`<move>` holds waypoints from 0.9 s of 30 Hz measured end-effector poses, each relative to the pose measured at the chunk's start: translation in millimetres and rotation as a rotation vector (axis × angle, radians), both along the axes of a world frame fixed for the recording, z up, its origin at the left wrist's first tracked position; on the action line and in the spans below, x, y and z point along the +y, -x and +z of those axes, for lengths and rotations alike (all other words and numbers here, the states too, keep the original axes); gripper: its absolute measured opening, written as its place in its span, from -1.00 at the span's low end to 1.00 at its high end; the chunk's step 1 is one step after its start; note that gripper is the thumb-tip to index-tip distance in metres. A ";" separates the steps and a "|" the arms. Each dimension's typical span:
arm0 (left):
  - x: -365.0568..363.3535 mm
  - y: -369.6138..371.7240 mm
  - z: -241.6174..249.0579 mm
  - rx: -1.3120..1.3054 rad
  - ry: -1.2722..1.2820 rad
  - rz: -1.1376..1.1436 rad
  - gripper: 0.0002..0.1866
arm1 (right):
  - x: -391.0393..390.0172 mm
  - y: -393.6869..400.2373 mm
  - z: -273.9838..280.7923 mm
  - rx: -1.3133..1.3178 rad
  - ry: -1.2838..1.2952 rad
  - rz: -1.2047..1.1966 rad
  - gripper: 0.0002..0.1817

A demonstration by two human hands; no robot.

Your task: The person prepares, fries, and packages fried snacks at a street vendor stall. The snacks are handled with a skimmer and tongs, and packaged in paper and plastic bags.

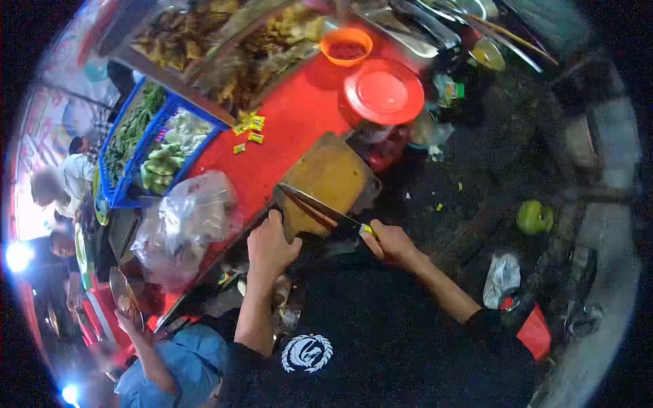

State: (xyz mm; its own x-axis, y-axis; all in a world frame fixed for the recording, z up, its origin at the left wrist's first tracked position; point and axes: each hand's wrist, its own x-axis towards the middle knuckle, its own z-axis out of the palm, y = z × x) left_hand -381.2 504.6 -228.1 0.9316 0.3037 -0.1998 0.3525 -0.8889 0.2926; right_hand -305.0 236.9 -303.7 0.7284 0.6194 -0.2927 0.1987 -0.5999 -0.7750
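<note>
My right hand [394,245] is closed around the yellow-and-dark handle of a long knife [343,219]. Its blade slants across the lower part of a worn wooden cutting board [329,166], with the tip towards the upper left. Along the blade lies a long reddish-brown strip [314,212], partly hidden by it. At the board's lower left corner is my left hand [271,241], index finger and thumb apart, fingertips right by the board's edge. Nothing shows between those fingers.
The board sits on a red table [286,112]. Around it are a clear plastic bag [180,228], blue baskets [173,146] of vegetables, yellow sachets [255,129], red plates [388,92] and an orange bowl [345,46]. A person in blue [180,367] holds a pan [126,292] at left.
</note>
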 end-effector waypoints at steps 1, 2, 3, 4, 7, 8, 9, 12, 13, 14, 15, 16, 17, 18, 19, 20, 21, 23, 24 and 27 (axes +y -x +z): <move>-18.8 4.0 0.4 -0.019 0.010 -0.070 -0.51 | -17.6 16.3 -3.3 -0.002 -0.022 0.012 -0.63; -36.7 3.9 -2.3 -0.025 0.010 -0.140 -0.49 | -37.3 28.7 -5.6 0.059 0.033 -0.033 -0.64; -53.1 3.5 -9.5 -0.004 0.017 -0.197 -0.49 | -59.1 40.4 -9.1 0.040 0.057 -0.104 -0.66; -68.3 1.1 -22.7 -0.012 0.034 -0.275 -0.50 | -87.7 47.3 -29.7 0.014 0.139 -0.144 -0.67; -118.5 -9.5 -52.5 0.009 0.033 -0.448 -0.50 | -203.3 74.4 -121.7 -0.118 0.339 -0.800 -0.63; -129.2 -16.6 -67.7 -0.033 0.074 -0.544 -0.50 | -261.3 88.6 -168.7 -0.063 0.444 -0.944 -0.60; -141.8 -25.1 -74.8 -0.076 0.113 -0.631 -0.49 | -308.7 97.3 -198.4 -0.006 0.542 -1.078 -0.57; -189.8 -42.3 -69.9 0.027 0.088 -0.704 -0.46 | -324.2 113.8 -122.1 -0.057 0.340 -1.135 -0.55; -201.8 -47.4 -69.5 0.045 0.101 -0.747 -0.45 | -309.4 120.7 -102.3 -0.200 0.249 -1.006 -0.56; -212.6 -54.0 -69.9 0.059 0.087 -0.774 -0.45 | -294.6 124.8 -85.2 -0.349 0.162 -0.871 -0.56; -222.4 -60.0 -70.5 0.049 0.080 -0.793 -0.45 | -272.4 121.7 -55.7 -0.124 0.003 -0.878 -0.58; -229.4 -63.6 -71.3 -0.019 0.097 -0.848 -0.45 | -264.1 125.9 -59.2 -0.119 0.167 -0.684 -0.58; -237.1 -66.9 -65.5 -0.084 0.116 -0.898 -0.45 | -248.2 126.0 -46.5 -0.115 0.156 -0.684 -0.68; -242.3 -68.9 -59.6 -0.049 0.104 -0.878 -0.45 | -250.8 126.6 -55.3 -0.164 0.182 -0.692 -0.66; -242.2 -69.3 -51.3 -0.049 0.096 -0.883 -0.45 | -254.3 127.0 -74.4 -0.211 0.206 -0.699 -0.64; -240.4 -70.3 -41.6 -0.041 0.083 -0.886 -0.44 | -275.3 123.0 -110.5 -0.290 0.143 -0.934 -0.61; -234.7 -68.2 -36.2 -0.026 0.070 -0.882 -0.43 | -306.7 126.5 -147.2 -0.361 0.075 -1.162 -0.58; -220.2 -64.7 -39.1 -0.136 0.065 -0.875 -0.38 | -367.8 133.0 -171.6 0.097 0.522 -1.403 -0.55; -213.6 -64.1 -35.4 -0.053 0.073 -0.837 -0.38 | -368.5 132.7 -164.1 -0.013 0.464 -1.341 -0.56; -197.0 -59.7 -42.2 -0.026 0.035 -0.779 -0.37 | -331.1 126.0 -128.1 -0.028 0.114 -1.016 -0.58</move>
State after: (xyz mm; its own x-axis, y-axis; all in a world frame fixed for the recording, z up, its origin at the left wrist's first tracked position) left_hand -321.5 307.6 -270.2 0.8784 -0.4458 -0.1724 -0.3765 -0.8676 0.3248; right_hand -431.0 -94.2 -431.8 0.9012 -0.3254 -0.2864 -0.4281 -0.5643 -0.7059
